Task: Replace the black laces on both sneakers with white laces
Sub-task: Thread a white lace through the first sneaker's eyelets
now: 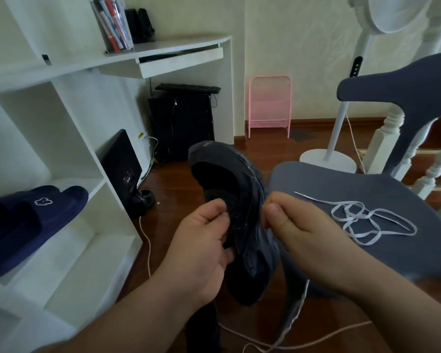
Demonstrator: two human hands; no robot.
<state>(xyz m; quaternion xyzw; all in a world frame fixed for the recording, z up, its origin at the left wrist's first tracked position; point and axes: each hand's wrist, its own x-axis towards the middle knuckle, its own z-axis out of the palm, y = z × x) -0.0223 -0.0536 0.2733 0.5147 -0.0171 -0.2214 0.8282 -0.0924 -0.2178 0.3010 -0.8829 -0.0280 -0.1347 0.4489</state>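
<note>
At frame centre the left hand (204, 247) grips a dark sneaker (239, 220), the right hand (298, 233) pinches at its eyelets, and a white lace (372, 220) lies coiled on the grey chair seat (367, 250).

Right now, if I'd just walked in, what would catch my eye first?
Dead centre, two bare hands work on a dark sneaker held up in the air: the left hand grips its near side, the right hand pinches at its edge. Just right of them, a loose white lace lies tangled on a grey chair seat.
</note>
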